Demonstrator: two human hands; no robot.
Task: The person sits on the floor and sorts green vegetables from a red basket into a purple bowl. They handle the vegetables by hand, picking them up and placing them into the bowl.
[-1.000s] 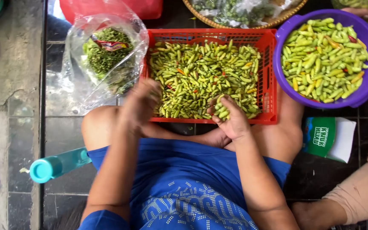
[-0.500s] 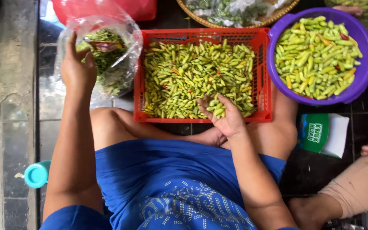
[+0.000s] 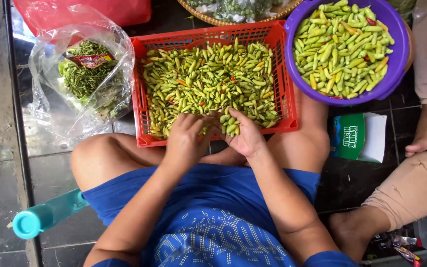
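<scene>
Green chillies (image 3: 208, 81) fill the red basket (image 3: 287, 74) at frame centre, resting on the person's lap. The left hand (image 3: 186, 141) curls over some at the near edge; the right hand (image 3: 245, 133) cups a small bunch, fingers half closed. Loosely cupped chillies could slip over the low rim onto the floor.

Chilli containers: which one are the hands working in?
The red crate; both the left hand and right hand rest at its near edge, unlike the purple bowl.

both hands (image 3: 218, 136) in red basket (image 3: 287, 74) of green chilies (image 3: 208, 79); purple bowl (image 3: 399, 54) rt.
</scene>
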